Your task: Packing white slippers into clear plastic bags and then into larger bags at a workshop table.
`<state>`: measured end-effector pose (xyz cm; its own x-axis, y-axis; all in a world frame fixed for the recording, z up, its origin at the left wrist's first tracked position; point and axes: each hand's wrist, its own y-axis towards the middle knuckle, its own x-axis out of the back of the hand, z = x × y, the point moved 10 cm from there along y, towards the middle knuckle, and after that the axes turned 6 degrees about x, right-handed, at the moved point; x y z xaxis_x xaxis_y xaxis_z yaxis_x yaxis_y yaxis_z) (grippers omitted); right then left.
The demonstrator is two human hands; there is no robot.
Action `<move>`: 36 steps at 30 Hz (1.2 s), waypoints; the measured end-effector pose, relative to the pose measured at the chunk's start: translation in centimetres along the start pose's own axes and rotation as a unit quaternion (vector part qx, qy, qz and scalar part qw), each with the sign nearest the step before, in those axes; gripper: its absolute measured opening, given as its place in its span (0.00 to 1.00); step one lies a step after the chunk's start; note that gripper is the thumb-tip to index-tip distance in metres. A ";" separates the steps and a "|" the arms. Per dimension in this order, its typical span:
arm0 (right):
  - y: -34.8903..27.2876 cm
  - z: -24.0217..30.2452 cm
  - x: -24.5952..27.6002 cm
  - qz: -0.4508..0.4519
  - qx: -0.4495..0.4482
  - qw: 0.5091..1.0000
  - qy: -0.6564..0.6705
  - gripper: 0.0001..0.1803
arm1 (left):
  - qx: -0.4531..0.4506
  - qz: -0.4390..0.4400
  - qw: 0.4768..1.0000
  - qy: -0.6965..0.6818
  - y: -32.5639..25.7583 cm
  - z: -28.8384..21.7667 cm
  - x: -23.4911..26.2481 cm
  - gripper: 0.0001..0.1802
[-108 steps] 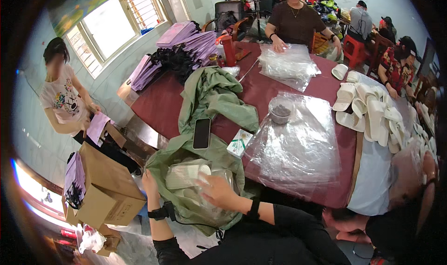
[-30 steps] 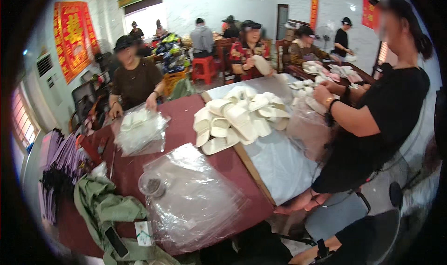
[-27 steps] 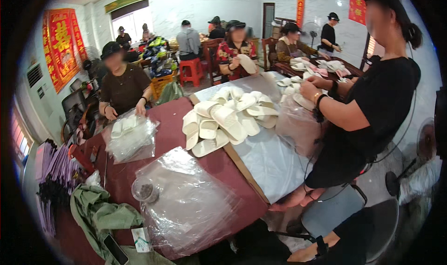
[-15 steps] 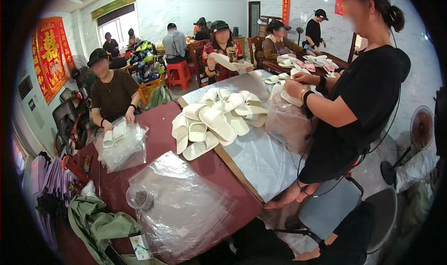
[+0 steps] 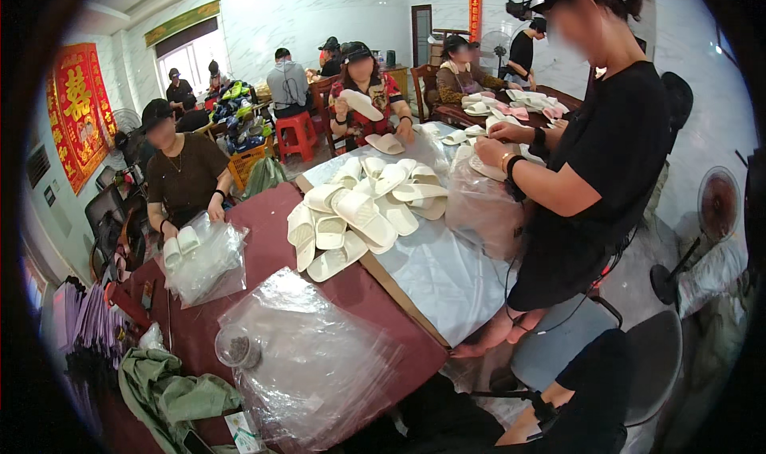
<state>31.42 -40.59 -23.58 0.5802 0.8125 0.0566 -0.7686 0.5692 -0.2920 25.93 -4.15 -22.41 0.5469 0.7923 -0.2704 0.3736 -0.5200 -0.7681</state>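
Note:
My right arm, in a black sleeve, comes in at the lower right. A black band [image 5: 544, 410] is on the wrist, and part of my right hand [image 5: 520, 429] shows at the bottom edge. Its fingers cannot be made out, nor anything in them. My left hand is out of view. On the dark red table [image 5: 263, 223] in front of me lies a stack of clear plastic bags [image 5: 319, 358]. A small clear tub [image 5: 238, 349] of dark bits rests on it. Farther off is a heap of cream slide slippers [image 5: 363, 207].
Across the table a person holds a slipper [image 5: 361, 104]; at left another handles slippers in clear bags [image 5: 206, 254]. A standing person in black works at the right, beside a grey chair [image 5: 658, 366] and a fan [image 5: 718, 207]. Green cloth [image 5: 171, 390] lies at the near left.
The view has shifted slightly. More of my right forearm and its wrist band now show. The person across has set one slipper down and raised another; the person at left has shifted the bagged slippers.

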 end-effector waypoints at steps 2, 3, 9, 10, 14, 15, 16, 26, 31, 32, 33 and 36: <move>0.2 0.6 1.0 0.004 0.006 1.000 0.001 0.11 | 0.003 0.005 1.000 0.004 -0.1 -0.2 0.3 0.17; 0.4 1.0 1.5 0.008 0.009 1.000 0.001 0.11 | 0.004 0.007 1.000 0.005 -0.2 -0.2 0.3 0.17; 0.0 5.1 3.2 0.037 0.031 0.999 0.024 0.12 | 0.014 0.034 0.999 -0.006 0.5 0.5 -1.4 0.16; 1.0 4.6 3.4 0.053 0.036 0.998 0.028 0.12 | 0.013 0.035 0.999 -0.018 0.3 1.3 -2.2 0.16; -2.1 12.3 18.1 -0.127 -0.146 0.949 -0.250 0.11 | 0.017 0.030 0.995 -0.089 -0.8 6.0 -7.4 0.16; -3.3 14.7 21.4 -0.226 -0.192 0.933 -0.204 0.12 | 0.018 0.029 0.994 -0.107 -1.1 7.1 -8.8 0.16; -3.6 15.0 22.9 -0.270 -0.182 0.921 -0.213 0.15 | 0.017 0.032 0.992 -0.118 -1.2 7.6 -9.8 0.16; -2.0 20.2 25.5 -0.262 -0.110 0.931 -0.229 0.20 | 0.005 0.013 0.974 -0.227 -3.1 12.1 -17.9 0.16; -1.4 20.5 24.9 -0.244 -0.137 0.941 -0.189 0.20 | -0.006 0.006 0.961 -0.277 -3.3 13.5 -22.1 0.15; -1.4 20.6 25.1 -0.252 -0.145 0.940 -0.181 0.20 | -0.008 0.004 0.958 -0.287 -3.4 13.8 -22.9 0.15; -1.1 20.9 25.1 -0.243 -0.139 0.942 -0.183 0.20 | -0.010 0.002 0.955 -0.296 -3.5 14.0 -23.6 0.15; -0.5 22.8 26.1 -0.257 -0.105 0.940 -0.198 0.19 | -0.016 0.003 0.948 -0.318 -3.5 14.5 -25.8 0.15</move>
<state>40.85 -16.79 -0.22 0.6834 0.4433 0.5801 -0.3194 0.8960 -0.3085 -0.31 -18.12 -21.12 -0.0102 0.8163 -0.5776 0.4001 -0.5260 -0.7505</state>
